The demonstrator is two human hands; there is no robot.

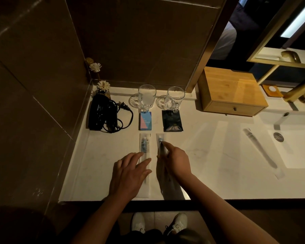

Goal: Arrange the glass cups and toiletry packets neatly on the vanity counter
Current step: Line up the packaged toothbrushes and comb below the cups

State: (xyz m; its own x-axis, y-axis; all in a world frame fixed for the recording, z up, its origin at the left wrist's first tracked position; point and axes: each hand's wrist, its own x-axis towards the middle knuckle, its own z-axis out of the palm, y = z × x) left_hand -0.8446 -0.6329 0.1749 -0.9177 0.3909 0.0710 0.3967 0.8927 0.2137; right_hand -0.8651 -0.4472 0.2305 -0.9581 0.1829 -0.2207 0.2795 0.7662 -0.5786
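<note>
Two glass cups [147, 98] [175, 99] stand at the back of the white counter [209, 155], each beside a round glass coaster. In front of them lie a blue-and-pink packet [145, 120] and a black packet [172, 123]. Nearer me, two long clear toothbrush packets lie side by side, pointing away from me. My left hand [129, 175] rests flat on the left packet [144, 147] with fingers spread. My right hand [174, 161] pinches the right packet [160, 140] with fingertips on its upper part.
A black hair dryer [102, 117] with a coiled cord lies at the back left. A wooden drawer box [232, 92] stands right of the cups. Another clear long packet [260, 150] lies by the sink basin [296, 148]. The gold faucet [301, 92] is far right.
</note>
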